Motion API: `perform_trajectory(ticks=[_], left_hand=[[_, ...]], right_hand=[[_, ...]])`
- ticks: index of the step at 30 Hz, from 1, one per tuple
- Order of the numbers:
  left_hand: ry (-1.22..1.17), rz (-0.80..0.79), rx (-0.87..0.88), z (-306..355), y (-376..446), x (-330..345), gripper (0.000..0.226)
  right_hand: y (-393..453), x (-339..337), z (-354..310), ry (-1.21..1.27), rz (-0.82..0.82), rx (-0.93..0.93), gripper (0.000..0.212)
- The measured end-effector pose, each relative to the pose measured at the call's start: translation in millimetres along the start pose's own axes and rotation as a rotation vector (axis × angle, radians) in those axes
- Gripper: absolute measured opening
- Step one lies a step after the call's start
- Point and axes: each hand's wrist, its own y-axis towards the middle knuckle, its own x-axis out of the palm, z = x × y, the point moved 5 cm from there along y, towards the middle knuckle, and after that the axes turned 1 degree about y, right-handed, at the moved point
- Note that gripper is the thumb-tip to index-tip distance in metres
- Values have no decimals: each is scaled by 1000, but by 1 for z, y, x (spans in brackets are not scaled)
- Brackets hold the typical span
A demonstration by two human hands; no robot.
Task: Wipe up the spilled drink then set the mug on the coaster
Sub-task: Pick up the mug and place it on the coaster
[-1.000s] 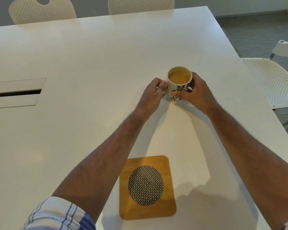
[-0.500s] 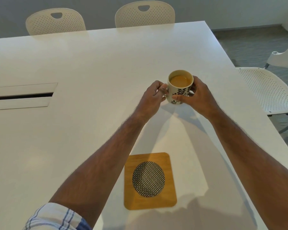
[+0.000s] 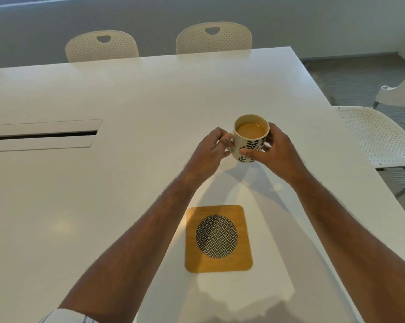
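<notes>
- Mug: cream, with a dark leaf pattern on its lower wall, upright, filled with a light brown drink to a level a little under the rim. It is held between both hands over the right half of the table. A shadow lies on the tabletop just below its base; whether the base touches the surface cannot be told.
- Left hand: closed at the mug's left side, fingers curled where the handle sits. The handle itself is mostly hidden by the fingers.
- Right hand: wrapped around the mug's right wall, thumb laid across the patterned front, fingers reaching round the far side. Grip is firm on the mug.
- Coaster: square wooden board with rounded corners and a round black-and-white woven inset at its centre. It lies flat on the table, nearer the person than the mug and well apart from it, between the two forearms. Nothing stands on it.
- Table: white, glossy. A long cable slot with a dark gap is set into the left side.
- Chairs: two perforated cream chairs stand at the far edge; another white chair stands at the right edge.
- Sleeve: a pale striped cuff shows at the bottom left, on the left arm.
</notes>
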Motion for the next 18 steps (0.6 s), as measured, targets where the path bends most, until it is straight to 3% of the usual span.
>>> perform_trajectory(ticks=[18], left_hand=[[-11, 23, -1, -10, -91, -18, 26]], right_hand=[[-75, 40, -18, 34, -25, 38, 89]])
